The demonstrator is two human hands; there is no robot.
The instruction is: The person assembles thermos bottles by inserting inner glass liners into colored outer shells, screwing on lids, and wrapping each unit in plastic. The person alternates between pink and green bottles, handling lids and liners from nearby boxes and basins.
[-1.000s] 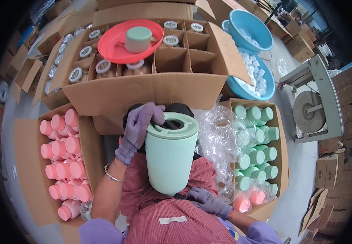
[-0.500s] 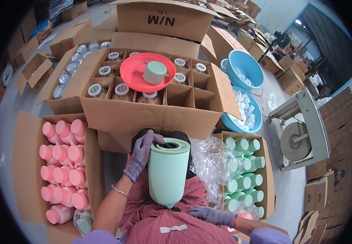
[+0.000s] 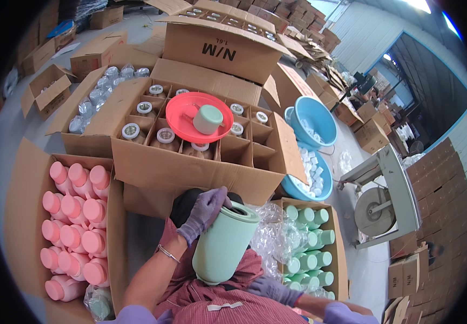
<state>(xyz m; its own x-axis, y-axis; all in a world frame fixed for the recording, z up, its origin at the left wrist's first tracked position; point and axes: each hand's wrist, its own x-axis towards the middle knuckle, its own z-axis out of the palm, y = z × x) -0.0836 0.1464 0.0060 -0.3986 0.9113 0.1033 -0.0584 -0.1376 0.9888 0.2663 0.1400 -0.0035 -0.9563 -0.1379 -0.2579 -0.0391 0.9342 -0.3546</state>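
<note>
Canister [image 3: 223, 249] now tipped rightward | smooth, tapered | knit-gloved left hand [image 3: 207, 211] gripping rim [image 3: 252, 214]

The tapered plastic container [image 3: 223, 248] was mint green, the knitted gloves [image 3: 203, 216] greyish purple, the round plastic tray [image 3: 181, 103] coral red, the cloth apron [image 3: 252, 310] finely checked in maroon.

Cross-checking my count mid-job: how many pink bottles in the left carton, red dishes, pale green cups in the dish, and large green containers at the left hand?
Pink bottles visible: 13
Red dish: 1
Pale green cup: 1
Large green container at the left hand: 1
Total: 16
</note>
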